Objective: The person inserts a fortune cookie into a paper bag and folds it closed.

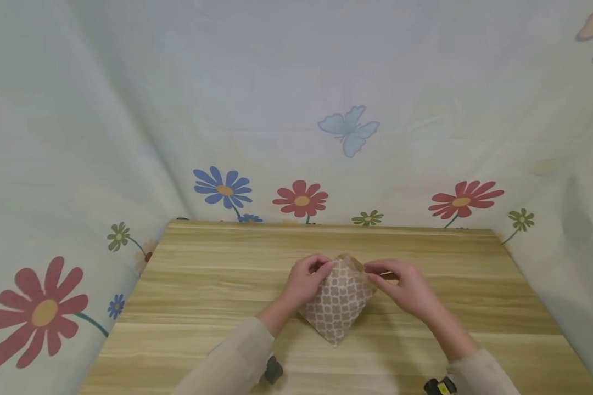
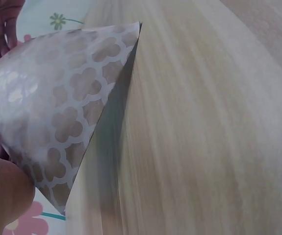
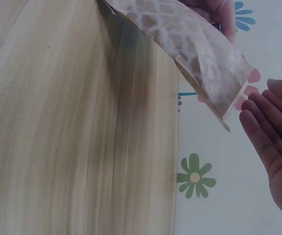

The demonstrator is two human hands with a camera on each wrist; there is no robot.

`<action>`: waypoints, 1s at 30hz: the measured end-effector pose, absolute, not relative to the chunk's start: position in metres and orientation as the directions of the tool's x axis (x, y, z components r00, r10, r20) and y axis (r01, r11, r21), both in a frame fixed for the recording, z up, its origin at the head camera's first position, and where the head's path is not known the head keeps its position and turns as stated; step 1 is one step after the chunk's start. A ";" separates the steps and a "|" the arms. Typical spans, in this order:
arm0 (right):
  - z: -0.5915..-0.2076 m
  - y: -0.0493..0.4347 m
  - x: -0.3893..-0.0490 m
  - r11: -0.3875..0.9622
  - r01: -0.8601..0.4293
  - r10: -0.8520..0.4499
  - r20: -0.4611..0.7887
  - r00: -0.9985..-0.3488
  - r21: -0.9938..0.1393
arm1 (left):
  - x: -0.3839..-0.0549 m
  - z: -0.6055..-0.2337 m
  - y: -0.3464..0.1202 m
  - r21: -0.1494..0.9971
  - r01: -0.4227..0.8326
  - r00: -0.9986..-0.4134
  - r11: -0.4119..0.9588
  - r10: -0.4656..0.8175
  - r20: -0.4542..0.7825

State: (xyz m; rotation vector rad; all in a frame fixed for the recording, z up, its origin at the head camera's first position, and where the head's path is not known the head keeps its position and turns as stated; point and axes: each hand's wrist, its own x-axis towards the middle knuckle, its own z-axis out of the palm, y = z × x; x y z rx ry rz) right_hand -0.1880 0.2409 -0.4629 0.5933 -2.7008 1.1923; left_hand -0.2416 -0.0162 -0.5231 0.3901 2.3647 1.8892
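A tan paper bag (image 1: 337, 302) with a white lattice print is held up, tilted, above the wooden table, one corner pointing down toward the person. My left hand (image 1: 303, 280) pinches its upper left edge between thumb and fingers. A plain brown inner side shows at the bag's top edge. At the right corner is my right hand (image 1: 405, 285), its fingertips close to the paper. From the right wrist view, a small gap separates the bag's end (image 3: 226, 105) from the loosely bent fingers of the right hand (image 3: 275, 132).
The wood-grain table (image 1: 217, 263) extends around both hands. Behind it and at its sides hangs a pale cloth (image 1: 277, 109) printed with flowers and a butterfly. Dark wrist devices (image 1: 440, 385) show at both sleeves.
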 end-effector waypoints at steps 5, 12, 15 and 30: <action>-0.466 0.239 -0.188 0.581 -0.377 -0.325 0.219 -0.920 -0.722 | -0.241 -0.525 -0.014 0.975 0.133 -0.966 0.177 0.244 0.088; -0.469 0.235 -0.191 0.529 -0.352 -0.332 0.194 -0.923 -0.772 | -0.237 -0.524 -0.012 0.976 0.138 -0.970 0.166 0.222 0.099; -0.470 0.233 -0.192 0.514 -0.353 -0.341 0.191 -0.920 -0.782 | -0.236 -0.522 -0.012 0.975 0.145 -0.973 0.171 0.204 0.109; -0.476 0.221 -0.196 0.510 -0.341 -0.338 0.181 -0.924 -0.790 | -0.235 -0.522 -0.006 0.967 0.157 -0.980 0.200 0.154 0.127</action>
